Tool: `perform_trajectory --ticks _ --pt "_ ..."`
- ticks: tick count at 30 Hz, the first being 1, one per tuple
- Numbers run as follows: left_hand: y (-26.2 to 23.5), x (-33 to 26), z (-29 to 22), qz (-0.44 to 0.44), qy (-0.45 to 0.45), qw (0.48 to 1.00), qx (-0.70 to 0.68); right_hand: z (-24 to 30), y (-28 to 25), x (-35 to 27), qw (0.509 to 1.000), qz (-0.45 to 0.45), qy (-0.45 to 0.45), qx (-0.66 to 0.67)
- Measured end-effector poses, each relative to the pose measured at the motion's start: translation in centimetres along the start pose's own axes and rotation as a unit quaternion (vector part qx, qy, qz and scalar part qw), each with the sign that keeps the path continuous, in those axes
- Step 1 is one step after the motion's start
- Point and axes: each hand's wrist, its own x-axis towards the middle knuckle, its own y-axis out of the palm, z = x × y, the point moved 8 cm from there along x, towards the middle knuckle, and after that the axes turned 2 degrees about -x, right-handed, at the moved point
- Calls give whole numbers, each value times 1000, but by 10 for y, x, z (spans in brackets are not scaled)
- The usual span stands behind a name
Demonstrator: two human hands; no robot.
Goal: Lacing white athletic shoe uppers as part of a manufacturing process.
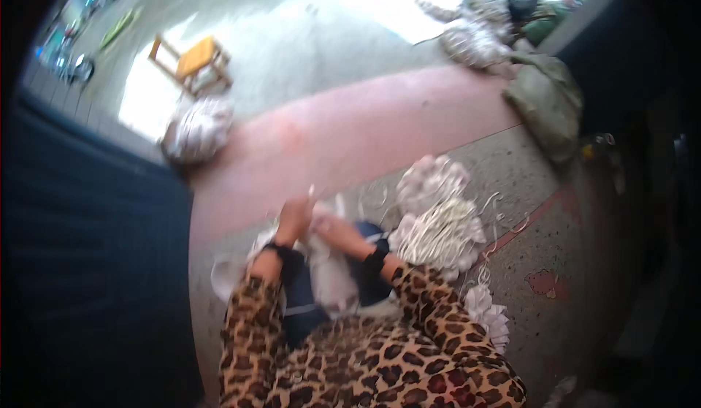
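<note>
My left hand (pixel 295 219) is closed, held up over my lap, and a small white tip (pixel 312 189) sticks out above its fingers. Close beside it, my right hand (pixel 337 234) is bent inward with its fingers closed at the upper end of a white cloth piece (pixel 332 280). That cloth lies along my lap, between my dark-trousered legs. Motion smears the fingers, so the exact grip is hard to make out. To the right of my knees lies a heap of white cords (pixel 442 233), with a gathered white cloth bundle (pixel 434 181) behind it.
More ruffled white cloth (pixel 488 317) lies right of my arm. A white bowl-like thing (pixel 226 276) is at my left. Farther off are a stuffed sack (pixel 197 130), a wooden chair (pixel 197 61), a greenish sack (pixel 546 105) and white bundles (pixel 475 39). A dark door panel (pixel 95 262) borders the left.
</note>
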Motion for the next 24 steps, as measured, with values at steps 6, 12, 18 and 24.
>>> perform_trajectory --ticks 6,12,18,24 --pt "0 6 -10 -24 -16 1000 1 3 -8 5 994 24 20 109" --pt "23 3 3 -4 -25 1000 -14 -6 8 13 961 133 61 234" --pt "55 -11 47 105 -57 992 -29 -29 32 7 943 231 117 208" --pt "45 -18 47 109 -90 987 -69 -22 11 0 952 184 105 219"
